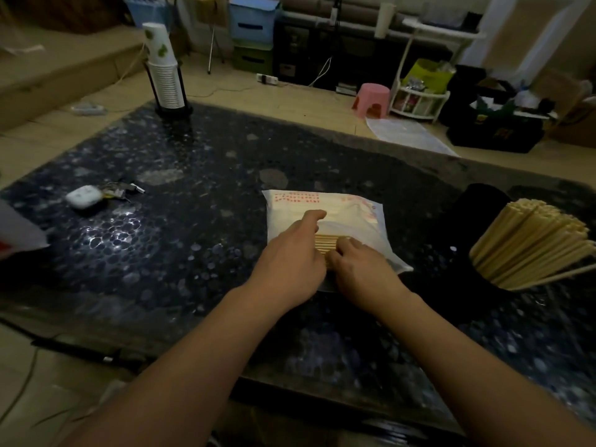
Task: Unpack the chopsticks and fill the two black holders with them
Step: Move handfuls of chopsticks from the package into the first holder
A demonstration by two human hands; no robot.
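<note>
A white plastic pack (342, 217) with red print lies flat on the dark speckled table (180, 227). Its near end is open and a row of pale chopsticks (325, 245) shows there. My left hand (290, 253) lies on the pack's left side with the forefinger stretched out over the plastic. My right hand (358, 266) has its fingers curled round the exposed chopstick ends. At the right stands a black holder (464, 279) crammed with chopsticks (529, 240). A second black holder (483, 198) stands behind it; its inside is hidden.
A stack of paper cups in a black rack (164, 75) stands at the table's far left corner. A small white case with keys (87, 195) lies at the left, and a white sheet (19, 230) juts in at the left edge. A pink stool (372, 100) stands on the floor beyond.
</note>
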